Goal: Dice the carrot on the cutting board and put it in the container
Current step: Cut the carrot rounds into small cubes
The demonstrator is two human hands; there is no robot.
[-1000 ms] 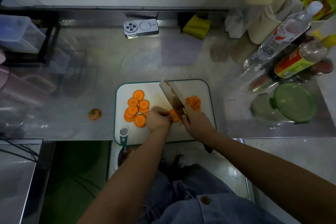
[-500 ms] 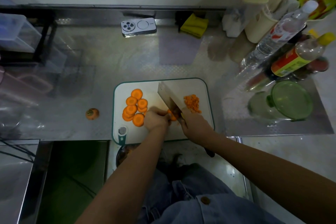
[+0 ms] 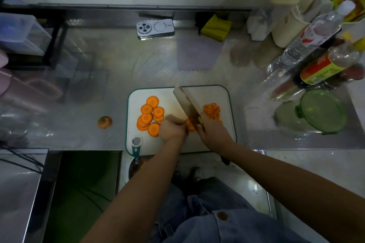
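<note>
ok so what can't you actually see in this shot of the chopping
- Knife handle: head view, covered by the right hand.
- Carrot piece being cut: mostly hidden between the left hand and the blade.
- Green container contents: lid on, too dim to tell.
</note>
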